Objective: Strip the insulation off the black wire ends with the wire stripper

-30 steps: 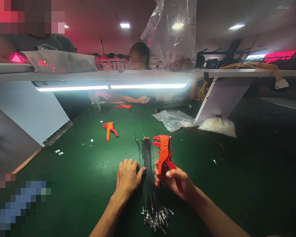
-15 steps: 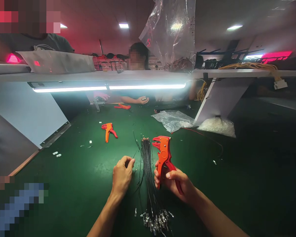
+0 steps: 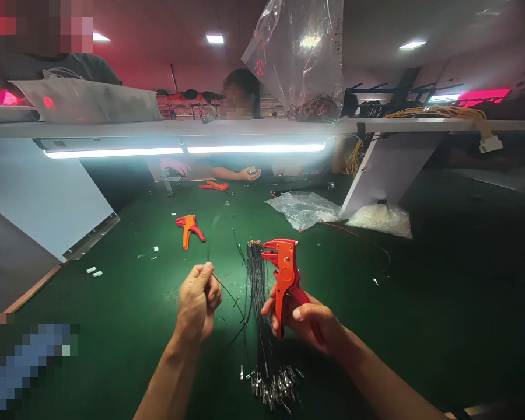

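My left hand (image 3: 196, 300) pinches a thin dark wire (image 3: 227, 290) between thumb and fingers, to the left of a bundle. My right hand (image 3: 308, 318) is wrapped round the handles of an orange and red wire stripper (image 3: 285, 268), its jaws pointing left beside the bundle's upper end. The long bundle of black wires (image 3: 258, 291) lies on the green table (image 3: 140, 326) between my hands. Metal terminals (image 3: 275, 385) show at its near end, and bare tips at its far end. A few loose wires lie along its left side.
Another orange stripper (image 3: 189, 231) lies ahead on the left, a third (image 3: 214, 185) farther back. Clear plastic bags (image 3: 304, 209) and a bag of white parts (image 3: 380, 220) are at back right. A lit shelf (image 3: 245, 127) spans above. A person's hand (image 3: 250, 174) shows across the table.
My left hand has moved left and slightly up with the wire, away from the bundle. My right hand still holds the stripper. The view has shifted slightly.
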The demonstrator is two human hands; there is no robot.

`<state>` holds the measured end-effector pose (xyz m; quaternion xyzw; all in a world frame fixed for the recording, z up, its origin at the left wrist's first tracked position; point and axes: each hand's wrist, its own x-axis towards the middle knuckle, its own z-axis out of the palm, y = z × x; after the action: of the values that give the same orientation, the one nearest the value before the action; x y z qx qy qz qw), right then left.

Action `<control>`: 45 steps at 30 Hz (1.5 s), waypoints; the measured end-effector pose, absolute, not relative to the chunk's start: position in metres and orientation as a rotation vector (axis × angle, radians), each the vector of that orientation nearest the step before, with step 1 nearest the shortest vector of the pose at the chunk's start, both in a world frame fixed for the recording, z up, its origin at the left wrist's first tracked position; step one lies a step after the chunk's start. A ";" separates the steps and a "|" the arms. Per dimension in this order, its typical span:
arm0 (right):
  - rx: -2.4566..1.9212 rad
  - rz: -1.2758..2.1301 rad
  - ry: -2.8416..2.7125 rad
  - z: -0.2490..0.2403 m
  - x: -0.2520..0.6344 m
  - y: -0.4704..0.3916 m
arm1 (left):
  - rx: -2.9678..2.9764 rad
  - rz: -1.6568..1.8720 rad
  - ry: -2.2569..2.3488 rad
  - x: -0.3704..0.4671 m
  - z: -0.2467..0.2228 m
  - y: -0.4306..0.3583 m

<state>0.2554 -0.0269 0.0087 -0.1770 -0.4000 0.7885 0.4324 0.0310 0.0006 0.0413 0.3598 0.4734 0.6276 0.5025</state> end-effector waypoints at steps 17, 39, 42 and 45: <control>-0.411 2.115 -1.055 0.002 0.247 -0.041 | 0.671 1.766 1.035 0.022 0.048 0.002; -0.467 1.938 -1.004 0.002 0.234 -0.043 | 0.908 1.696 1.096 0.071 0.062 -0.041; -0.477 1.920 -1.028 0.003 0.235 -0.042 | 0.931 1.709 1.104 0.073 0.062 -0.044; -0.495 1.900 -1.044 0.004 0.237 -0.043 | 0.957 1.717 1.119 0.072 0.062 -0.045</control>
<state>0.2367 -0.0427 0.0039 -0.1995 -0.4209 0.7660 0.4430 0.0717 -0.0451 0.0617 0.3828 0.4478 0.6867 0.4259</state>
